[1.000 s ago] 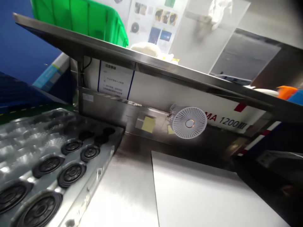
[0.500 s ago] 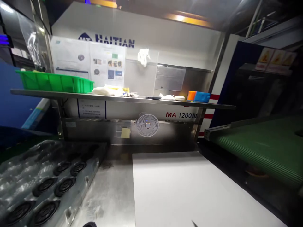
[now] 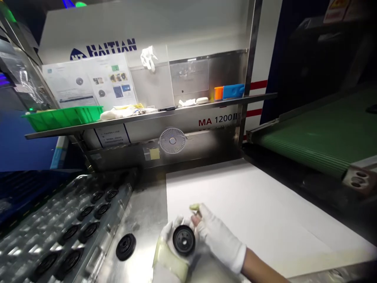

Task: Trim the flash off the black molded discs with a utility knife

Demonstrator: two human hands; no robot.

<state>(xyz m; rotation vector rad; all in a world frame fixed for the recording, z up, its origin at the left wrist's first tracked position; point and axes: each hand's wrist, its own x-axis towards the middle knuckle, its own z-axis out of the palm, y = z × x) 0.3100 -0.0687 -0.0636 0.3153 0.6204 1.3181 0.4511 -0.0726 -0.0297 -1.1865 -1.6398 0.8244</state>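
Observation:
A black round grooved part (image 3: 184,240) with a central hole rests in my left hand (image 3: 171,255), face towards me. That hand wears a white glove with a yellowish coated palm, and its fingers curl around the part. My right hand (image 3: 216,239), also in a white glove, is at the part's upper right edge. Its fingers are bent in, with bare skin at some tips and a yellowish tip on one finger. Whether it grips anything is hidden. A second black grooved part (image 3: 125,247) lies on the metal tabletop (image 3: 144,208) to the left.
A clear moulded tray (image 3: 118,212) at left holds several black parts in its pockets. White sheeting (image 3: 235,196) covers the table's right side. Beyond stand a small fan (image 3: 172,140) and a shelf (image 3: 165,114) with a green bin (image 3: 64,118). A green conveyor (image 3: 309,137) runs at right.
Both hands have come into view at the bottom, the left with a black part. The view has shifted, and more of the loose black part on the tabletop shows.

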